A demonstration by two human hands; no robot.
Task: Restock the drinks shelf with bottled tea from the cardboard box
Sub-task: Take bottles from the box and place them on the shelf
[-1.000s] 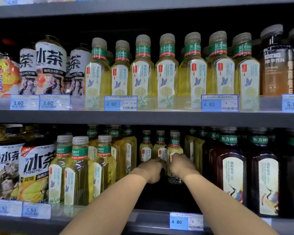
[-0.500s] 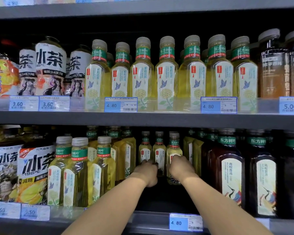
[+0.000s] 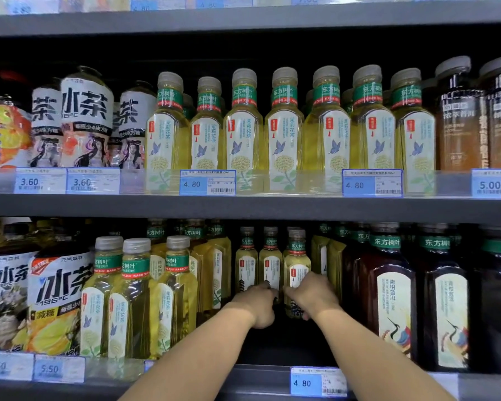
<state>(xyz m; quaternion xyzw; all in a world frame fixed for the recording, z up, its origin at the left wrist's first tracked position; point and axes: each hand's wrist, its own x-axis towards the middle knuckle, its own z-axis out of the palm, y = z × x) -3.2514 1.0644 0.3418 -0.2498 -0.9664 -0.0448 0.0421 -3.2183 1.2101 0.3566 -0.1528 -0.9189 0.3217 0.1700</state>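
The fingers (image 3: pixel 294 292) of the right hand (image 3: pixel 311 296) are wrapped around the lower body of a pale green tea bottle (image 3: pixel 297 273), which stands upright at the back of the lower shelf (image 3: pixel 261 380). The left hand (image 3: pixel 256 303) reaches in just left of that bottle; its fingers curl toward the base of the middle back bottle (image 3: pixel 271 263), though whether they grip it or only touch it cannot be told. A third back bottle (image 3: pixel 246 260) stands just left of the middle one. The held bottle sits well behind the blue 4.80 price tag (image 3: pixel 318 382) on the shelf's front edge, with a dark gap of bare shelf between them. Left of the held bottle stand jasmine tea bottles (image 3: pixel 133 296); right of it, dark tea bottles (image 3: pixel 392 293).
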